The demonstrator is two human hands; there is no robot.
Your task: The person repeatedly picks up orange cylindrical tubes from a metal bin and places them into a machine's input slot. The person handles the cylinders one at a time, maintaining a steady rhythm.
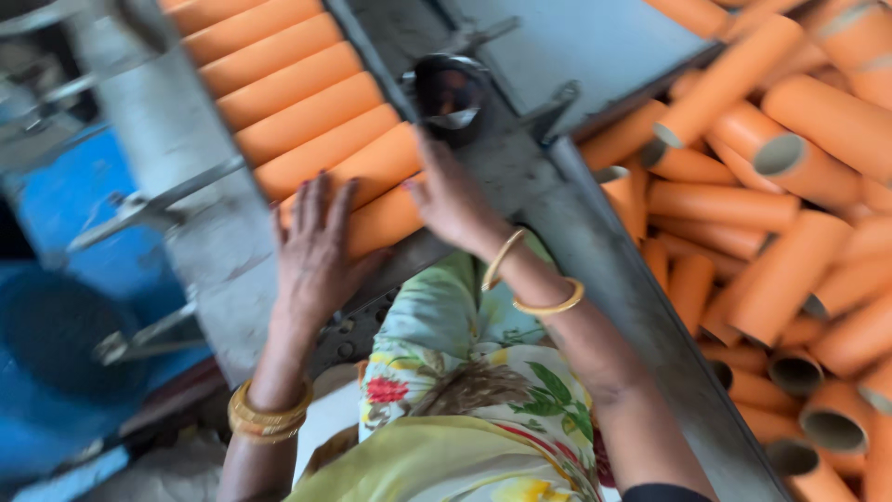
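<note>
- At nine o'clock, a blue floor or bin area (65,214) sits blurred beyond a grey metal frame (177,177) with thin rod brackets (139,209) sticking out; I count about three such rods.
- At eleven o'clock, a sloping tray holds a row of orange cardboard tubes (297,93) lying side by side, touching one another; about eight are countable in the row, the topmost cut off by the edge.
- The left hand (316,251) lies flat on the lowest tubes of that row, fingers (321,200) spread and extended, pressing rather than gripping anything. Gold bangles (268,418) circle its wrist.
- Judged from this pose, keeping the palm flat and pushing evenly across the tube ends would keep the row square; a push on one tube alone could skew it.
- At twelve o'clock, the right hand (455,200) rests on the lowest tube's end, just below a dark round fitting (449,93); its fingers are partly curled, and whether they pinch the tube I cannot tell. Two gold bangles (534,279) are on that forearm.
- From two to five o'clock, a loose heap of orange tubes (780,214) fills a bin beyond the grey rail (613,279); well over twenty, too jumbled for a firm count.
</note>
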